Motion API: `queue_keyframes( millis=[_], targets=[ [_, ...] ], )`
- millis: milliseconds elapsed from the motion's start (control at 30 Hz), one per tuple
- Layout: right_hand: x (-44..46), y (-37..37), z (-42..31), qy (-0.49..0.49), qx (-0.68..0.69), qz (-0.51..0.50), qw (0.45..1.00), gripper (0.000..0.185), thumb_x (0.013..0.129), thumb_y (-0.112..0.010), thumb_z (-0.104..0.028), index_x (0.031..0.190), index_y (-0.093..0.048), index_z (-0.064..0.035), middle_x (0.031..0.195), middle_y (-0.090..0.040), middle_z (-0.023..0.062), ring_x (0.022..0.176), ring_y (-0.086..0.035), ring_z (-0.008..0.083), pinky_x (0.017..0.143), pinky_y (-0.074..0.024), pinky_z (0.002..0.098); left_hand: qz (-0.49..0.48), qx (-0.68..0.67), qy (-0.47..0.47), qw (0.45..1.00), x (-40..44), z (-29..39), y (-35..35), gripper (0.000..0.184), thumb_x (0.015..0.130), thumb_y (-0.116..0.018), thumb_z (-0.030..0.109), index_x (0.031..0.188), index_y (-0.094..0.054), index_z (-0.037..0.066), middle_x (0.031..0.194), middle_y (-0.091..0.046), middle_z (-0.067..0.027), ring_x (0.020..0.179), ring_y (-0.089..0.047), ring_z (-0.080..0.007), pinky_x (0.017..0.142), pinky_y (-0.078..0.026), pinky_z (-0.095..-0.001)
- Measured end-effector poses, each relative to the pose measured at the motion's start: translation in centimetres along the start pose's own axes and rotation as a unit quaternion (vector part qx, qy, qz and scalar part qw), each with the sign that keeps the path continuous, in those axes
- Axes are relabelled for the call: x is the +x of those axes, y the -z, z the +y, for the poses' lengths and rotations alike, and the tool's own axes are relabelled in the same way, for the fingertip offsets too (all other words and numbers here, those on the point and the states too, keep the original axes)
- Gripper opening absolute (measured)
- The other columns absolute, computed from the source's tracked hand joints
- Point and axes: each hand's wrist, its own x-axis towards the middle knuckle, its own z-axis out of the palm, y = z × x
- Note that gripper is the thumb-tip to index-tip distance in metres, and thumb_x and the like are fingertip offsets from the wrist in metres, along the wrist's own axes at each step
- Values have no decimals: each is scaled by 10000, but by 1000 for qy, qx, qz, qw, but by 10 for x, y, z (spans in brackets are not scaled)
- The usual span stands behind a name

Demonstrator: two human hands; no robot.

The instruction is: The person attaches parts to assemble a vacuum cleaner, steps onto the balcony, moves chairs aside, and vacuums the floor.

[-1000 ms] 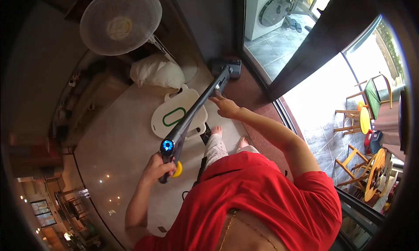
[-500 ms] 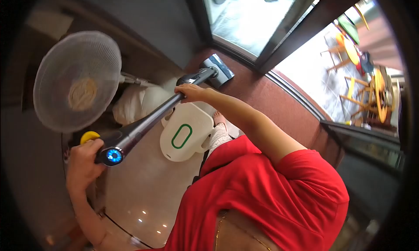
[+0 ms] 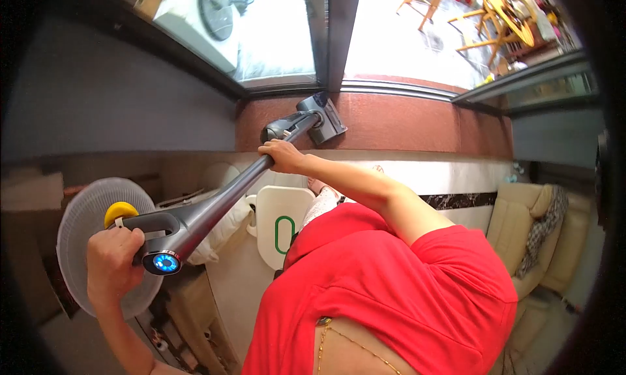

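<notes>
Stick vacuum [image 3: 199,224] has 2 holds for leverage: left hand [image 3: 112,261] curls round the handle [image 3: 150,219], 8 o'clock; right hand [image 3: 282,156] clasps the tube [image 3: 251,174], probably steadying the floor head [image 3: 329,124], 12 o'clock.

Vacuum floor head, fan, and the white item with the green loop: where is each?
Floor head [image 3: 331,122]: head view, on its grey casing.
Fan [image 3: 79,244]: head view, on its mesh grille.
White item [image 3: 267,222]: head view, on its bare white surface.
</notes>
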Motion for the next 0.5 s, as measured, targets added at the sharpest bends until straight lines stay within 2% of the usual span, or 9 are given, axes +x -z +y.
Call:
queue_keyframes(
  millis=[67, 267, 500],
  targets=[
    [-15, 15, 8, -11, -8, 49, 999, 310, 601, -625, -86, 904, -562, -98, 837, -553, 98, 832, -530, 304, 713, -435, 416, 3, 6, -36, 999, 25, 1, 7, 249, 502, -598, 29, 705, -455, 54, 571, -429, -92, 540, -479, -280, 479, -348, -374],
    [-61, 70, 48, -85, -62, 85, 991, 364, 595, -636, -89, 953, -569, -107, 862, -549, 91, 880, -520, 285, 766, -423, 402, 15, -10, -115, 993, 94, 8, -5, 255, 490, -597, 19, 690, -445, 60, 569, -438, -91, 542, -487, -283, 481, -355, -373],
    [-139, 141, 96, -163, -114, 162, 967, 300, 574, -644, -49, 852, -543, -96, 808, -538, 87, 814, -526, 290, 746, -423, 392, -33, -45, -181, 982, 184, 54, -16, 260, 514, -638, 60, 686, -443, 72, 577, -474, -79, 559, -524, -266, 506, -392, -364]
  ],
)
